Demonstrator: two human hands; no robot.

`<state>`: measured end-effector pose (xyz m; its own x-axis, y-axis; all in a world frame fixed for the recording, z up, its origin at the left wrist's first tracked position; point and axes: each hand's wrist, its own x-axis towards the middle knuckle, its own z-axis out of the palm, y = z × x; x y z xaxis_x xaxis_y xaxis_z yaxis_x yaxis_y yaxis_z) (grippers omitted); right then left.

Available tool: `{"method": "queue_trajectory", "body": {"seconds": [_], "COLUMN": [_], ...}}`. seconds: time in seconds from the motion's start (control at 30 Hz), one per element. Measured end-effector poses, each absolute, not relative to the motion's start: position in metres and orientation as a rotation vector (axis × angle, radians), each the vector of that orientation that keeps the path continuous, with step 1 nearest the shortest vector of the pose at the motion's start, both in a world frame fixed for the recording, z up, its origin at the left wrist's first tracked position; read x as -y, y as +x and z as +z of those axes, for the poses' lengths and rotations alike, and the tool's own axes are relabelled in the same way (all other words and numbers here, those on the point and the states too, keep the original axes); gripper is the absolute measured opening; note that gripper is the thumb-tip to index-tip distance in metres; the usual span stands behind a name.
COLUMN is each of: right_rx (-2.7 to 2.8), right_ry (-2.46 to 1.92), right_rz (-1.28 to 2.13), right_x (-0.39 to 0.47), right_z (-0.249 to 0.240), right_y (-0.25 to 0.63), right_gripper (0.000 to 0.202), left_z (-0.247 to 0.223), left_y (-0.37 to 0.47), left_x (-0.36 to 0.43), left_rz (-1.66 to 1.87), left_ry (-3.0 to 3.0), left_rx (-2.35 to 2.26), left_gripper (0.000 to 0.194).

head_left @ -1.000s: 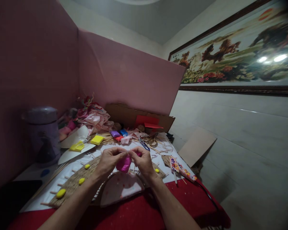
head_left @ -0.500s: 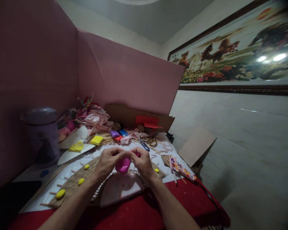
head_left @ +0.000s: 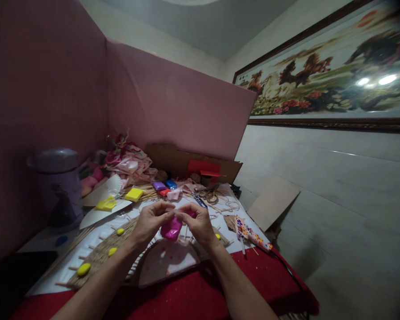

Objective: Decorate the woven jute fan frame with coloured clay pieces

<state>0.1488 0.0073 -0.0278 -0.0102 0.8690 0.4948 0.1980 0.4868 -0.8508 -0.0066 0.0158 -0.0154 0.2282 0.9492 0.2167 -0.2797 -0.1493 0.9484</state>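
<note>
Between my two hands hangs a shiny magenta packet (head_left: pixel 171 229), which looks like wrapped modelling clay. My left hand (head_left: pixel 155 218) pinches its upper edge from one side, and my right hand (head_left: pixel 196 222) grips it from the other, fingertips close together. Below them lies a fan-shaped piece woven with cord over sticks (head_left: pixel 102 253), dotted with yellow clay discs (head_left: pixel 84 269). At its centre is a pale half-round panel (head_left: pixel 170 262) with reddish spots. My forearms cover part of the woven fan.
Yellow packs (head_left: pixel 134 194), a purple pack (head_left: pixel 159 186) and a blue pack (head_left: pixel 171 184) lie behind the hands, near scissors (head_left: pixel 200 202). A lilac tumbler (head_left: pixel 58 191) stands left. Flower-patterned material (head_left: pixel 253 235) lies right. Pink panels (head_left: pixel 176 102) enclose the back and left.
My fingertips have shifted slightly apart and up at the packet's upper edge, with a bit of clear film now showing between them. The packet stays in about the same place.
</note>
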Motion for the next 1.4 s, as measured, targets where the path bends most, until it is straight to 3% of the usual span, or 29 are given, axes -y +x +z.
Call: {"method": "queue_trajectory", "body": {"seconds": [0.53, 1.4], "right_rx": [1.831, 1.965], "right_ry": [-0.920, -0.919], "right_rz": [0.228, 0.205], "right_x": [-0.0027, -0.0029], "right_z": [-0.0192, -0.0221], "right_y": [0.1553, 0.1575], "right_gripper": [0.012, 0.012], "left_z": [-0.0195, -0.0231], "left_y": [-0.0072, -0.0051], "left_x": [-0.0195, -0.0211], "left_rz": [1.217, 1.217], "left_ry": [1.368, 1.556], "left_rx": [-0.811, -0.875], "left_gripper": [0.029, 0.021]}}
